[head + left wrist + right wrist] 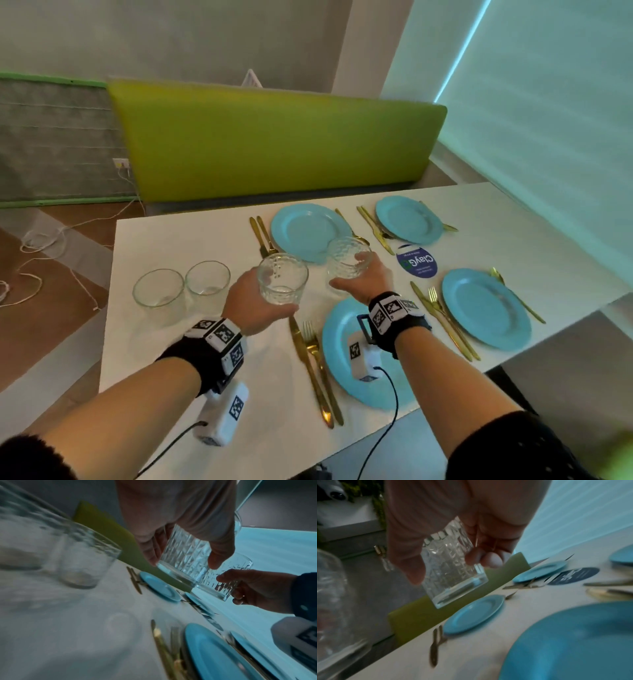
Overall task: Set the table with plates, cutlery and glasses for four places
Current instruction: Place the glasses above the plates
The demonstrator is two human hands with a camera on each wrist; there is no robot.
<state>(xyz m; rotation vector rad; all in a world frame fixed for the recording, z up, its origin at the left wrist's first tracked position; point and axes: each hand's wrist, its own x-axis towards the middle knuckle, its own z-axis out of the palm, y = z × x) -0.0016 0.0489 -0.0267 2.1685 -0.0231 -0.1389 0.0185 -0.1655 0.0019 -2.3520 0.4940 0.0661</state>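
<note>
- We are holding the left grip (255, 305) clamped round a cut-pattern glass (281, 279), thumb on the near side and fingers wrapped round the far side; the glass is hanging clear above the counter (212, 346).
- In the left wrist view, fingers (218, 555) and thumb are pinching that glass (183, 555) near its thick base, with the counter showing underneath it.
- We are keeping the right grip (363, 279) clamped on a second cut-pattern glass (347, 262), also in the air, at about 1 o'clock from the first and just beside it.
- In the right wrist view, the second glass (453, 572) is tilting in the hand, base pointing down toward the far-left plate (474, 614).
- Two smooth glasses, (159, 296) and (207, 282), are standing upright side by side on the counter at 9 o'clock from the left grip.
- Four blue plates are lying on the counter: near-left plate (339, 356) under the right wrist, far-left (305, 231) at 12 o'clock, far-right plate (407, 219) at 1 o'clock, near-right plate (486, 308) at 3 o'clock.
- Gold cutlery (315, 363) is flanking each plate; a knife and a fork are lying just left of the near-left plate.
- A dark round coaster (416, 262) is lying between the plates.
- A green bench back (274, 137) is running along the counter's far edge.
</note>
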